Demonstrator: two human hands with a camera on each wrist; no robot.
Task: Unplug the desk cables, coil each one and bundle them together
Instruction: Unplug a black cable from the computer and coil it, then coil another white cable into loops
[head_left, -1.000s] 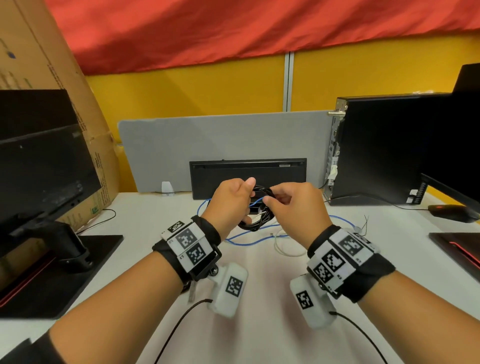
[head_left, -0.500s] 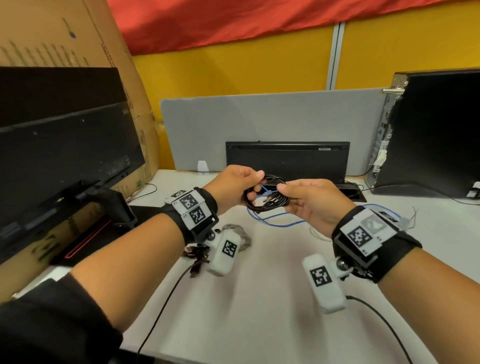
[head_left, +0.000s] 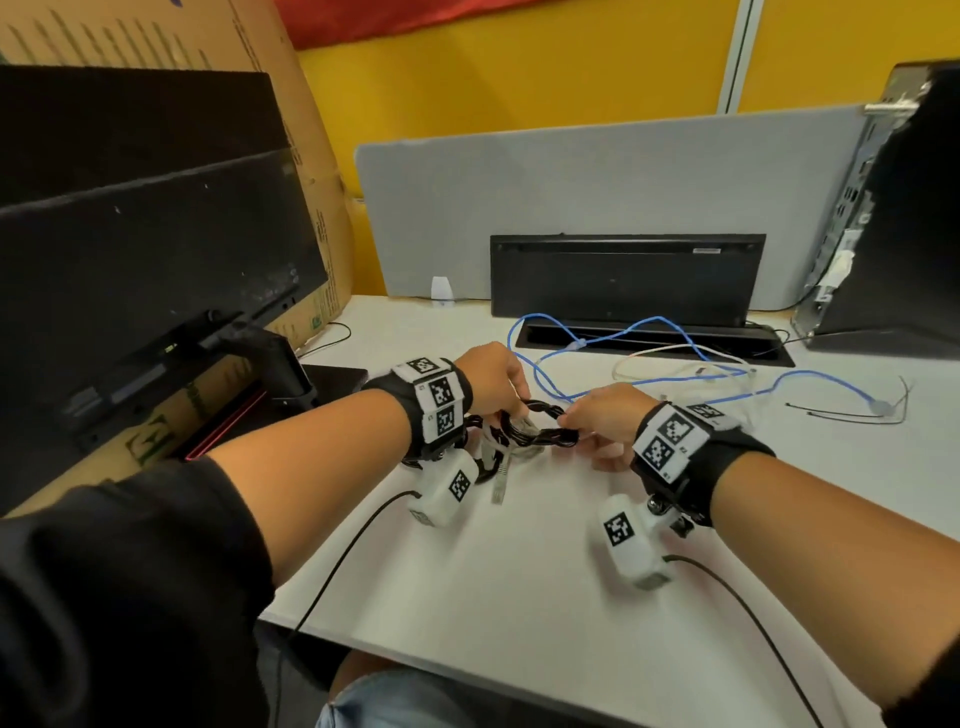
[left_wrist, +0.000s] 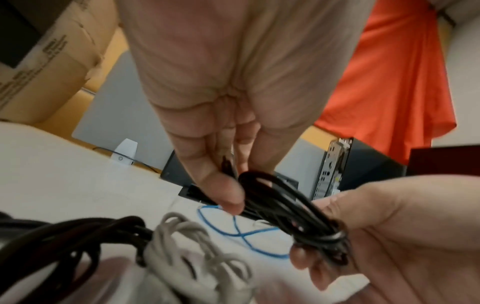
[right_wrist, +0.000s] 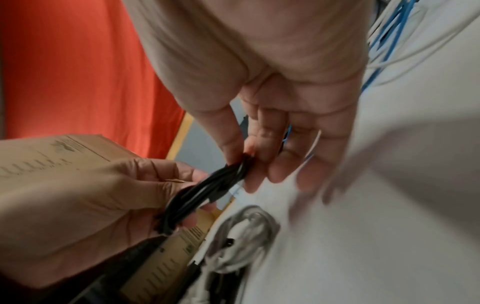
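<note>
Both hands low over the desk, pinching one black cable coil between them.

The left hand (head_left: 496, 379) grips one end of the coil (head_left: 545, 428), thumb and fingers curled; the right hand (head_left: 608, 415) pinches the other end, remaining fingers loosely spread. Forearms converge, wrists strapped.

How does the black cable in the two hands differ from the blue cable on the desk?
The thin black cable is wound into a tight coil; the thin blue cable lies uncoiled in loose curves. The black cable is gripped at one end by the left hand and pinched at the other by the right hand, just above the white desk; the blue cable rests on the desk untouched, farther from the person. Both are thin, flexible cables.
</note>
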